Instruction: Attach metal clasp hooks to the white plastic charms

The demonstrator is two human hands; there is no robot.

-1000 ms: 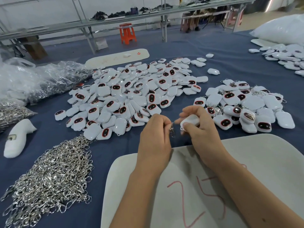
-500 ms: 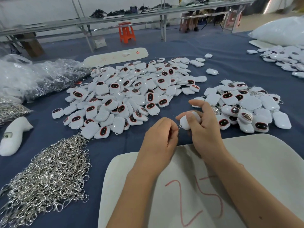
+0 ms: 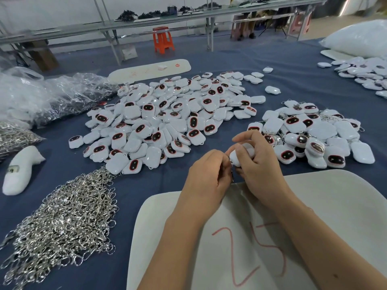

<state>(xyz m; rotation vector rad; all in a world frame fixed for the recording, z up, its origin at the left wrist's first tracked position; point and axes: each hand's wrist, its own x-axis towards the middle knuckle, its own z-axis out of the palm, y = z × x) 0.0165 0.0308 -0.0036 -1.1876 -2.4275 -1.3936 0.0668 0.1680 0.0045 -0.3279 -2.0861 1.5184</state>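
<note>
My right hand (image 3: 258, 166) grips a white plastic charm (image 3: 240, 155) between thumb and fingers, just above the near edge of the blue cloth. My left hand (image 3: 206, 178) pinches a small metal clasp hook (image 3: 232, 174) right against the charm's lower end; the hook is mostly hidden by my fingers. A big pile of loose white charms (image 3: 165, 120) with dark red-rimmed faces lies behind my hands. To the right sits a smaller pile of charms (image 3: 314, 135) with hooks showing among them. A heap of silver clasp hooks (image 3: 62, 222) lies at the lower left.
A white board (image 3: 345, 206) marked "25" in red lies under my forearms. Clear plastic bags (image 3: 46, 95) and more hooks (image 3: 14, 137) sit at the far left, beside a white foam piece (image 3: 18, 172). More charms (image 3: 364, 72) lie at the far right.
My two hands have closed together, the left bringing the hook up against the charm. The right hand has turned the charm slightly and curled its fingers round it.
</note>
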